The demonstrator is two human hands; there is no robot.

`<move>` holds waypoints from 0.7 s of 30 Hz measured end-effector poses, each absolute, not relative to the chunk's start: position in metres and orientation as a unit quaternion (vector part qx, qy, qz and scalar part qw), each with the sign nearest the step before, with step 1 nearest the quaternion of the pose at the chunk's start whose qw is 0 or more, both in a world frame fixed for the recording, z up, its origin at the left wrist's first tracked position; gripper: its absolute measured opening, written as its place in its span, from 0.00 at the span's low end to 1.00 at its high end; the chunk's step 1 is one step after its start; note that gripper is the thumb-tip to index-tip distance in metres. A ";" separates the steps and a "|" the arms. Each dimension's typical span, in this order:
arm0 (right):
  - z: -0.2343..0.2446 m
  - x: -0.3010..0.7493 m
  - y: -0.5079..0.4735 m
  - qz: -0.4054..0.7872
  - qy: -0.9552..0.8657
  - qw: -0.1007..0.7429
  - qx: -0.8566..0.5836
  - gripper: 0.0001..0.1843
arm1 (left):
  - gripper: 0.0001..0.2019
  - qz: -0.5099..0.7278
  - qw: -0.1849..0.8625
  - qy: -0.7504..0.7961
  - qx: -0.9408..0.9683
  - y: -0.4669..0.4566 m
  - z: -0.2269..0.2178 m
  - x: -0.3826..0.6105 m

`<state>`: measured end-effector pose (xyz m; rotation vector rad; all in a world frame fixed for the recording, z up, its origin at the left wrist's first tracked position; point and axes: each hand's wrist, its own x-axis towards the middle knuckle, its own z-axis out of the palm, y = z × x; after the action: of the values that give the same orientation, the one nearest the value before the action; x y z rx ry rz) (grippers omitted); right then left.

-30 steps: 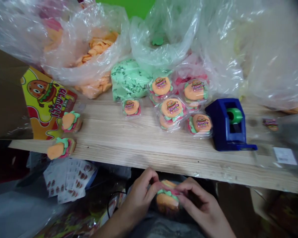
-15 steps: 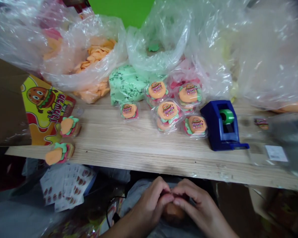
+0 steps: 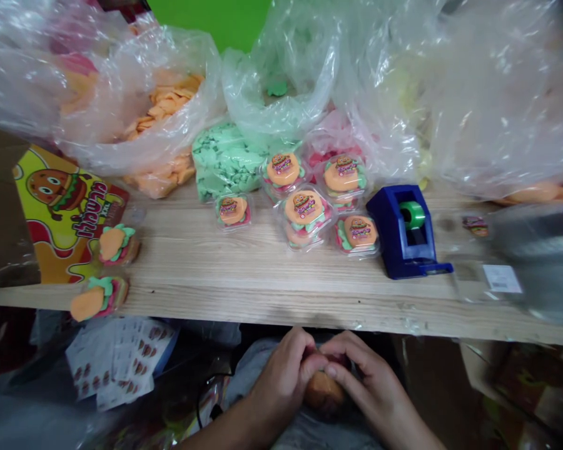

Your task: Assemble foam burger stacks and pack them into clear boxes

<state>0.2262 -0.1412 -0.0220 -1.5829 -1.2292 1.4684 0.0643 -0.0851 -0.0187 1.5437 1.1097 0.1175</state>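
Below the table's front edge, my left hand [image 3: 288, 369] and my right hand [image 3: 363, 375] meet over my lap with fingertips close together. Both pinch the upper edge of a rounded orange-brown burger-shaped candy [image 3: 324, 395]. Fingers and shade hide much of it, so I cannot tell whether a clear box is around it. On the table ahead, several clear boxes [image 3: 304, 209] hold burger-shaped candies with printed stickers on top. A smaller boxed burger candy [image 3: 233, 211] sits to their left. Two burger candies [image 3: 116, 244] without visible stickers stand at the left, their orange tops tilted.
A blue tape dispenser [image 3: 398, 250] with green tape stands right of the boxes. Plastic bags of orange pieces [image 3: 169, 103] and green pieces [image 3: 229, 162] line the back. Clear plastic boxes [image 3: 544, 250] lie far right. Sticker sheets [image 3: 117, 362] hang below left, near a yellow printed card [image 3: 51, 212].
The view has shifted, so the table things appear further left. My hands stay together on the burger-shaped candy, and slightly more of its orange surface shows.
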 end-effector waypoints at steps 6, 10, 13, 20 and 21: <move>-0.018 0.225 -0.144 0.593 -0.398 0.338 -0.613 0.09 | 0.10 0.043 0.593 0.404 0.695 -0.086 -0.026 0.069; -0.017 0.225 -0.144 0.602 -0.334 0.369 -0.625 0.10 | 0.10 0.023 0.599 0.422 0.680 -0.081 -0.023 0.074; -0.015 0.232 -0.141 0.600 -0.260 0.421 -0.628 0.08 | 0.06 0.063 0.611 0.461 0.640 -0.073 -0.015 0.074; 0.001 0.245 -0.136 0.571 -0.196 0.560 -0.567 0.03 | 0.03 0.195 0.660 0.469 0.553 -0.059 0.023 0.067; 0.004 0.246 -0.135 0.566 -0.205 0.573 -0.556 0.02 | 0.04 0.204 0.670 0.463 0.543 -0.057 0.029 0.068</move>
<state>0.2457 -0.1350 0.0045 -1.3031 -0.4812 1.3275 0.0685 -0.0571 0.0292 1.2249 1.0439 0.4589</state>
